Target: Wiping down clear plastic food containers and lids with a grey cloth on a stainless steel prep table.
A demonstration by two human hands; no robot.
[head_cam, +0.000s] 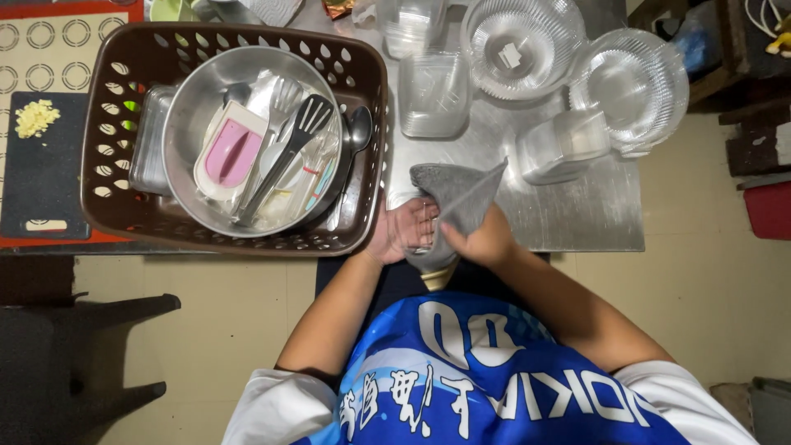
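The left hand point(401, 231) is wrapped around a clear drinking glass point(423, 227), fingers curled about its smooth wall. The right hand point(480, 241) is clenched on a grey cloth point(459, 196), soft and nubby, pressing it against the glass; the cloth's free end fans up over the steel table point(593, 210). Glass and cloth sit at the table's near edge, just right of the brown basket point(119, 132).

That basket is plastic, with oval holes in its walls and rounded corners. Inside it a round steel bowl point(194, 132) holds a pink and white plastic piece point(231, 152), a black slotted spatula point(288, 156) lying slantwise, and a spoon point(359, 130) at its right rim; other utensils there are too jumbled to count.

To the right of the basket, on the brushed, dull metal top, stand clear ribbed wares: two round bowls point(521, 45) point(630, 86), a square container point(432, 92) closest to the basket, and one lidded tub point(564, 144) past the cloth. Nothing lies between the hands and the basket.

Left of the basket lies a dark cutting board point(41, 177) with one small heap of pale chopped bits point(36, 118).
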